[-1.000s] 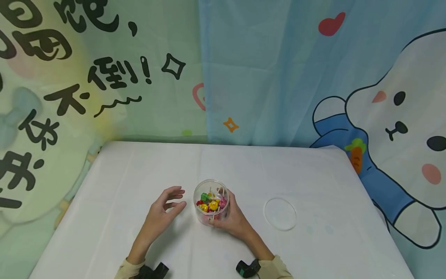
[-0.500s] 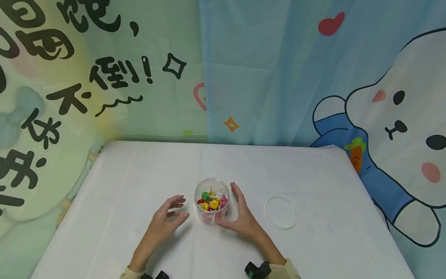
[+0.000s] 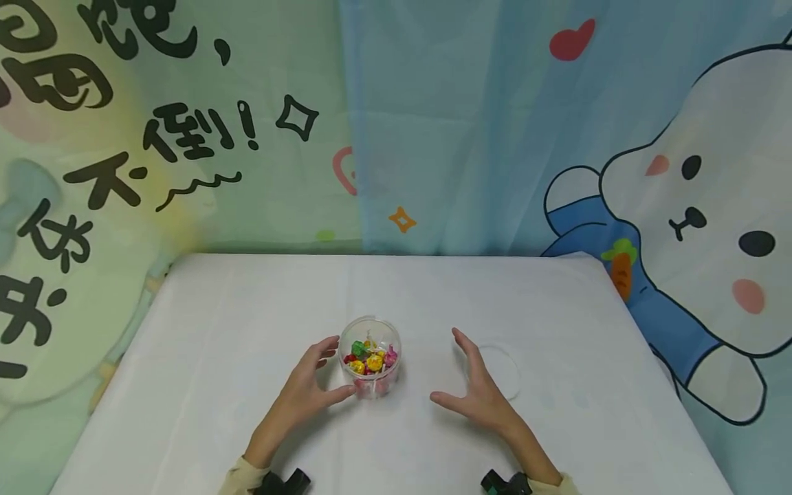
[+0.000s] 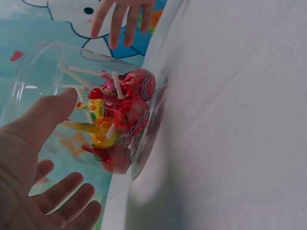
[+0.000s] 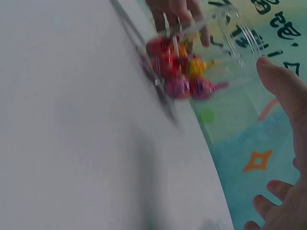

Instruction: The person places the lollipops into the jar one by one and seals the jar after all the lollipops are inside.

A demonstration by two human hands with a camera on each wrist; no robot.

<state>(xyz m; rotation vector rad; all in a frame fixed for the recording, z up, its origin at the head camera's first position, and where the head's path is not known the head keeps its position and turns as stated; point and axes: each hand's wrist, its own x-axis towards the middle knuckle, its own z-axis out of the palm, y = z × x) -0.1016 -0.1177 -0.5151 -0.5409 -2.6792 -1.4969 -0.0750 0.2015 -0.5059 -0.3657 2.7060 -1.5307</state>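
Observation:
A clear round jar (image 3: 393,335) without a cover stands upright on the white table, holding several wrapped lollipops (image 3: 374,362) in red, yellow, green and pink. The left hand (image 3: 312,385) is at the jar's left side, thumb at the near side and fingers at the far side, spread around it. In the left wrist view its thumb overlaps the jar's clear wall (image 4: 43,76). Apart from the jar, to its right, the right hand (image 3: 482,392) holds nothing, with thumb and fingers spread. That hand partly covers a clear round lid (image 3: 506,368) lying on the table.
A white cloth covers the table (image 3: 278,295), whose far edge meets a printed curtain (image 3: 433,137) with a cartoon rabbit and dark lettering. Dark wrist cameras sit at both cuffs, such as the left camera (image 3: 284,482).
The right hand has let go of the jar and moved right, over the lid's left part. The left hand has come up to the jar's left side. The jar stays in place.

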